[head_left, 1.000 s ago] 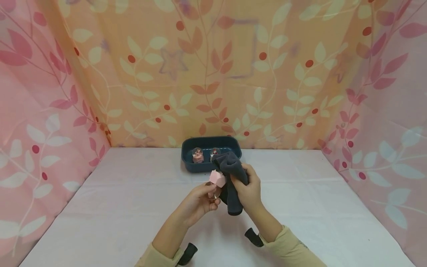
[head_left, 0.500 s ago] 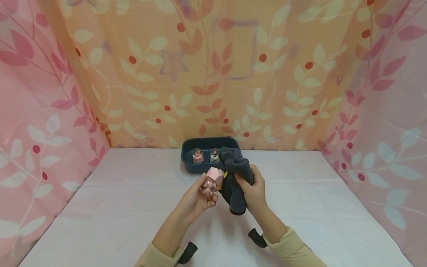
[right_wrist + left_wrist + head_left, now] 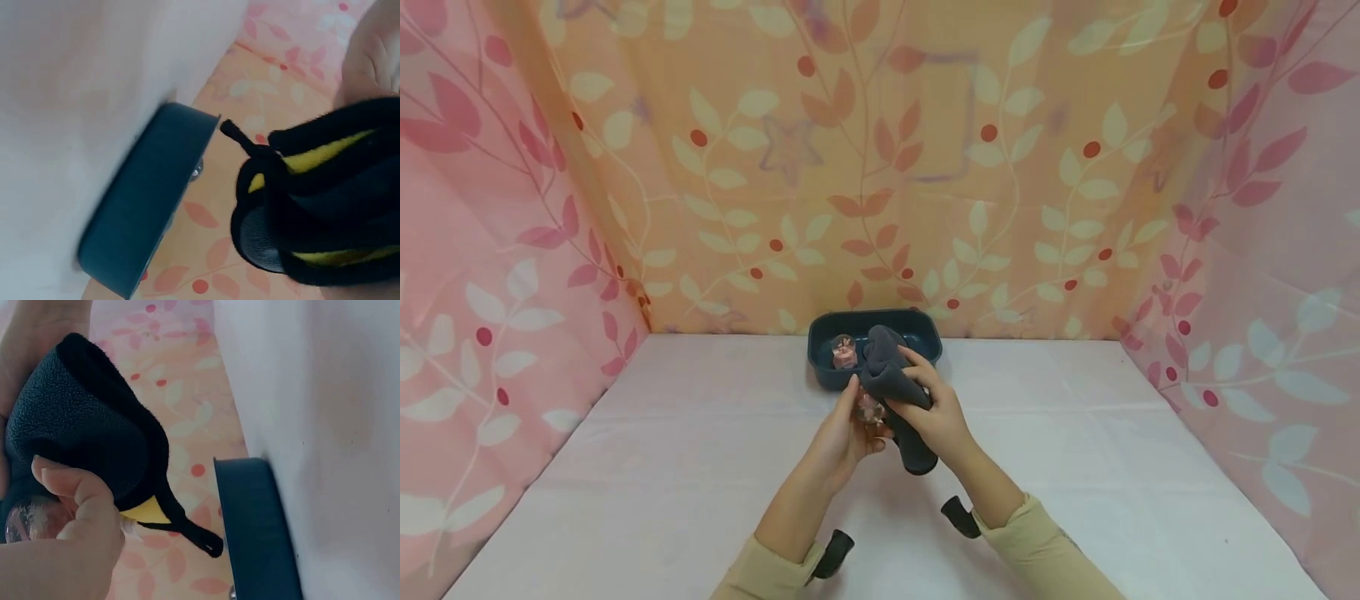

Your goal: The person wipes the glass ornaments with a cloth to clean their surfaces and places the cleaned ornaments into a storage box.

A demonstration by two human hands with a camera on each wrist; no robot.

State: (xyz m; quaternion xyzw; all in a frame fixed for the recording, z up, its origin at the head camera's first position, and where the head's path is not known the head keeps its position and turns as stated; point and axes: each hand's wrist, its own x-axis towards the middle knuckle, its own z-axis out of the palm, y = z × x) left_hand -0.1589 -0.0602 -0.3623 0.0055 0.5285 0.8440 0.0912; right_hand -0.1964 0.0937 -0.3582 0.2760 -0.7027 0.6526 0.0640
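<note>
In the head view my left hand holds a small snow globe by its clear dome, which points down. My right hand grips a folded dark grey cleaning cloth and lays it over the globe's pink base, hiding the base. The left wrist view shows the clear dome between the left fingers, with the thumb on the cloth. Black edging, yellow inner sides and a hanging loop belong to this cloth; its folds fill the right side of the right wrist view.
Behind the hands a dark blue tray stands on the white-covered table. A pink-based snow globe stands in its left part; the cloth covers some of the tray from view. Leaf-patterned curtains enclose the back and sides.
The globe first tilted left, away from the cloth, showing its pink base. The right hand has then moved left, bringing the cloth over the base and hiding the tray's second globe.
</note>
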